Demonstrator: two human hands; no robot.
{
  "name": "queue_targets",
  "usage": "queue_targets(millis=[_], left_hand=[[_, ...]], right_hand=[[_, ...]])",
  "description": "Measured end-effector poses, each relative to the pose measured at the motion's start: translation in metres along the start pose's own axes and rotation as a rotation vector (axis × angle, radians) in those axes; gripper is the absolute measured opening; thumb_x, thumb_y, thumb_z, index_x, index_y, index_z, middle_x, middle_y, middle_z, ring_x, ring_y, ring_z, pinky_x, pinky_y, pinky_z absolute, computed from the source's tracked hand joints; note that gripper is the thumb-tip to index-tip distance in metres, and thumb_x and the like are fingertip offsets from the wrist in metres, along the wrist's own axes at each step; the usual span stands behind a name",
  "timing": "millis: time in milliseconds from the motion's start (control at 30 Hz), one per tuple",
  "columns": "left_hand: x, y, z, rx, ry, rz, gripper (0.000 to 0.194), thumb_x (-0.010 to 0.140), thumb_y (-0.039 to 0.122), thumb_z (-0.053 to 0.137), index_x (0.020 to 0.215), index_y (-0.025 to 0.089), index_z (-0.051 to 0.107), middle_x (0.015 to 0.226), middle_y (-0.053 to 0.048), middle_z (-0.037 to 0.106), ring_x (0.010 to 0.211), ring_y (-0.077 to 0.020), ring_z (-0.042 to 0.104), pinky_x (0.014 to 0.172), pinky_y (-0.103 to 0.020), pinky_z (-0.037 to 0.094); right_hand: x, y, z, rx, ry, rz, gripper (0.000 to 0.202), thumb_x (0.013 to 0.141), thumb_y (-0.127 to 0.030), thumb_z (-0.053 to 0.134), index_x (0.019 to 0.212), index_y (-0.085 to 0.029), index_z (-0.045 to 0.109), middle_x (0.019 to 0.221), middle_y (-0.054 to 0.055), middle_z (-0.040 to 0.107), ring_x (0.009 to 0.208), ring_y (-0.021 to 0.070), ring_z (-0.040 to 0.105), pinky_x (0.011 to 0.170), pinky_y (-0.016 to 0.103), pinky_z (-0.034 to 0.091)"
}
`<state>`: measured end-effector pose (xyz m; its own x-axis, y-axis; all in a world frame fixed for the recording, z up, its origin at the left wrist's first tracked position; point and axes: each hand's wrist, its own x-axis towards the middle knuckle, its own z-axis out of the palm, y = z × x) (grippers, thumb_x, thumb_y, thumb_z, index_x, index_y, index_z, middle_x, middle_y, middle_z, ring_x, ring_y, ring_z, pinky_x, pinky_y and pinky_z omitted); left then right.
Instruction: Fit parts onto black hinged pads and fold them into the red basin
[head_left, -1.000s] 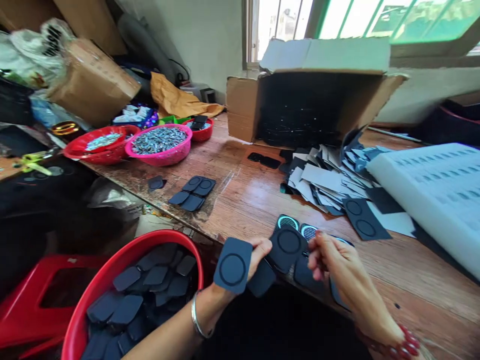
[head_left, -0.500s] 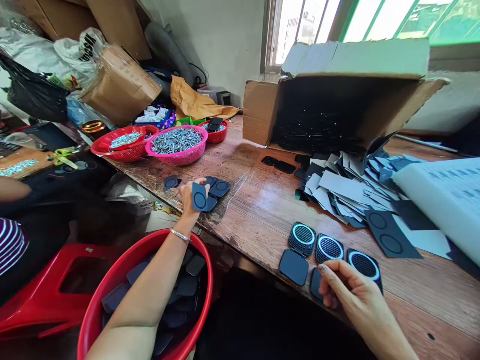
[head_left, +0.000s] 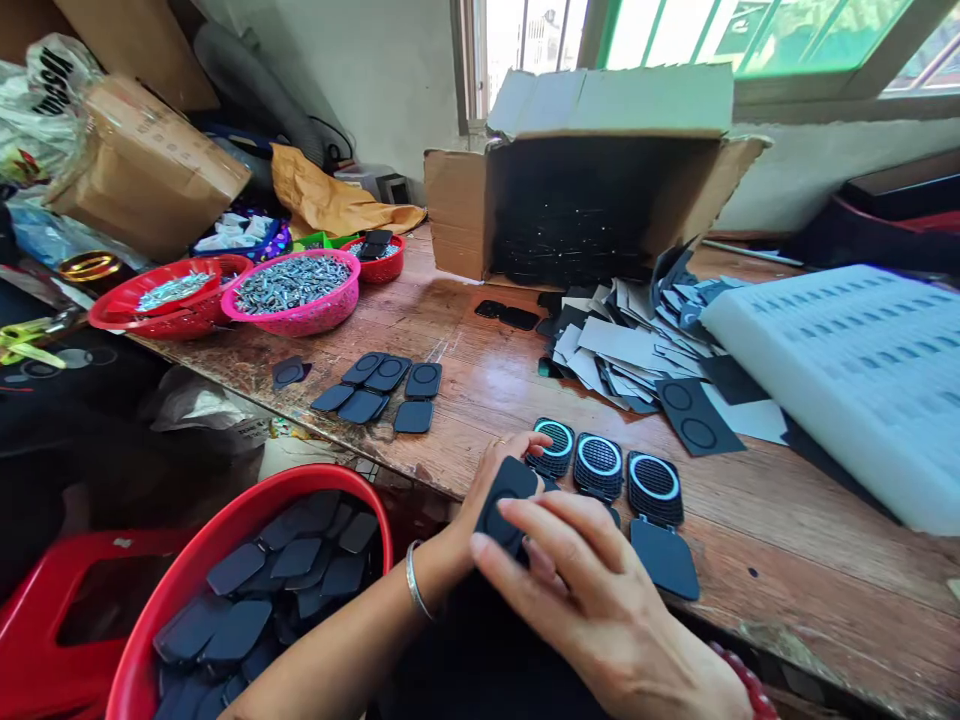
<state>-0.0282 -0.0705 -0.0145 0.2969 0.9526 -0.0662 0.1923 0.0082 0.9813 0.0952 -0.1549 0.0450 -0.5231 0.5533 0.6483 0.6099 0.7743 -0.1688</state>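
In front of me my left hand (head_left: pixel 487 475) holds a thin dark square pad marked with a ring (head_left: pixel 512 482), its fingers behind and around the edge. My right hand (head_left: pixel 592 570) reaches over the same pad, thumb and fingertips pressed at its near side; its grip is partly hidden. Just beyond the hands stand three hinged black units with mesh tops and white rings, among them the left one (head_left: pixel 553 447), the middle one (head_left: pixel 598 462) and the right one (head_left: pixel 654 480). A flat dark flap (head_left: pixel 664 558) lies open toward me from the right unit.
Several dark ringed pads (head_left: pixel 387 373) lie left on the table. A red tub (head_left: pixel 381 510) of dark plates stands below. Pink (head_left: pixel 300 318) and red (head_left: pixel 112 318) baskets hold small metal parts. Behind are a cardboard box (head_left: pixel 457 215), loose cards (head_left: pixel 619 342) and white foam (head_left: pixel 847 370).
My left hand has come from the pads on the left to the middle, bringing a ringed pad. My right hand has left the hinged units and met it. The view has turned right.
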Motion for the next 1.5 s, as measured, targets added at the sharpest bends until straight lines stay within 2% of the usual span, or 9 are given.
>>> queue_targets(millis=[133,400,567,667,933,1067,1233,1367,1500], left_hand=[[-0.006,0.001,0.007,0.131,-0.023,0.089,0.037,0.071,0.009,0.057,0.102,0.027,0.067,0.106,-0.002,0.067,0.107,-0.0259,0.058,0.101,-0.039,0.041],[-0.002,0.011,0.018,0.05,-0.011,0.043,0.011,0.073,0.016,0.056,0.083,0.02,0.055,0.076,0.003,0.057,0.071,-0.0135,0.053,0.065,-0.024,0.043],[0.007,0.016,0.019,0.002,-0.044,-0.064,0.013,0.074,0.021,0.066,0.083,0.018,0.056,0.074,0.001,0.06,0.069,-0.0144,0.059,0.066,-0.025,0.047],[0.013,0.006,0.017,0.168,0.04,-0.058,0.017,0.072,0.019,0.071,0.084,0.017,0.059,0.084,-0.003,0.062,0.082,-0.0191,0.06,0.078,-0.032,0.049],[0.009,-0.013,0.022,0.533,0.101,0.099,0.072,0.057,0.011,0.083,0.121,0.024,0.051,0.117,-0.007,0.051,0.115,-0.0286,0.052,0.102,-0.045,0.041],[0.019,-0.01,0.003,0.33,0.091,-0.033,0.078,0.056,0.004,0.078,0.124,0.023,0.046,0.11,-0.005,0.059,0.1,-0.0233,0.062,0.091,-0.038,0.048],[0.02,0.0,-0.031,-0.183,0.059,-0.322,0.065,0.058,0.01,0.08,0.116,0.018,0.051,0.08,0.0,0.069,0.07,-0.0162,0.064,0.068,-0.027,0.051],[0.008,0.008,-0.043,-0.541,-0.039,-0.516,0.049,0.06,0.019,0.085,0.104,0.016,0.063,0.082,-0.005,0.073,0.063,-0.0175,0.067,0.06,-0.029,0.054],[-0.004,0.013,-0.04,-0.726,-0.225,-0.582,0.048,0.069,0.019,0.081,0.115,0.018,0.066,0.099,-0.009,0.075,0.08,-0.0256,0.073,0.072,-0.041,0.06]], right_hand=[[-0.001,0.001,-0.018,-0.138,-0.06,-0.129,0.036,0.099,-0.011,0.036,0.114,-0.015,0.069,0.116,0.009,0.068,0.107,0.0229,0.054,0.096,0.038,0.045],[-0.045,0.016,-0.027,-0.112,0.127,-0.049,0.028,0.094,-0.002,0.045,0.101,-0.01,0.071,0.099,0.01,0.069,0.1,0.0213,0.058,0.094,0.037,0.048],[-0.073,0.018,-0.027,-0.123,0.192,0.028,0.027,0.088,0.001,0.054,0.108,-0.011,0.069,0.102,0.01,0.066,0.102,0.0235,0.06,0.09,0.038,0.052],[-0.078,0.021,-0.033,-0.057,0.272,0.16,0.027,0.086,0.002,0.058,0.105,-0.015,0.066,0.103,0.009,0.064,0.099,0.0224,0.062,0.085,0.036,0.055],[-0.071,0.034,-0.029,0.211,0.635,0.747,0.02,0.085,-0.011,0.069,0.101,-0.023,0.065,0.089,0.001,0.064,0.068,0.0121,0.064,0.059,0.023,0.055],[-0.069,0.039,-0.03,0.421,0.649,0.983,0.017,0.083,-0.022,0.074,0.099,-0.023,0.066,0.076,-0.002,0.065,0.058,0.0123,0.066,0.054,0.023,0.055],[-0.065,0.051,-0.03,0.888,0.56,1.183,0.064,0.073,-0.032,0.083,0.129,-0.028,0.053,0.074,-0.005,0.064,0.053,0.0131,0.064,0.056,0.029,0.057],[-0.055,0.053,-0.023,1.137,0.508,1.387,0.042,0.061,-0.042,0.089,0.081,-0.019,0.06,0.065,-0.001,0.063,0.053,0.015,0.064,0.054,0.028,0.055],[-0.043,0.051,-0.013,1.27,0.438,1.451,0.044,0.061,-0.047,0.088,0.072,-0.02,0.055,0.052,-0.003,0.056,0.045,0.0105,0.051,0.042,0.02,0.04]])
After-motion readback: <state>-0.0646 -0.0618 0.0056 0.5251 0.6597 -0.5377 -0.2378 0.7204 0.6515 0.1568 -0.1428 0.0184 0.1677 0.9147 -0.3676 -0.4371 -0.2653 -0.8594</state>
